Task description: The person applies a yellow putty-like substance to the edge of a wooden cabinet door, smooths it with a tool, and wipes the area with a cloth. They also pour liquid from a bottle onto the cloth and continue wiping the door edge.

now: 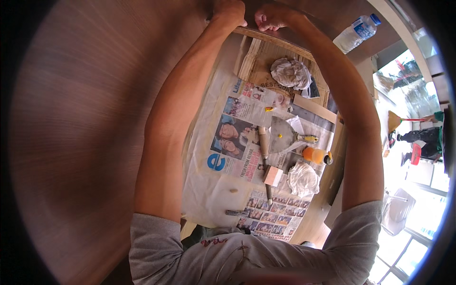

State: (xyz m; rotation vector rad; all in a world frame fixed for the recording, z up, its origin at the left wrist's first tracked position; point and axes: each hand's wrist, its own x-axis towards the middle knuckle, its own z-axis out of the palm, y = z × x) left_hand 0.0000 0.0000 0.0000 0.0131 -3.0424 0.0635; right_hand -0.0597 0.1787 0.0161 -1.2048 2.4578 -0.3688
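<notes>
Both hands (249,14) – clenched on board edge (275,40)

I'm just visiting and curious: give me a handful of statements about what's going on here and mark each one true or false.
1. Both hands, the left hand and the right hand, grip the top edge of a wooden panel. True.
2. Newspaper covers the surface below. True.
3. A wide scraper is held in the right hand. False: it lies on the newspaper.
4. The plastic water bottle stands upright. False: it lies on its side.
5. An orange bottle lies near a crumpled rag. True.
</notes>
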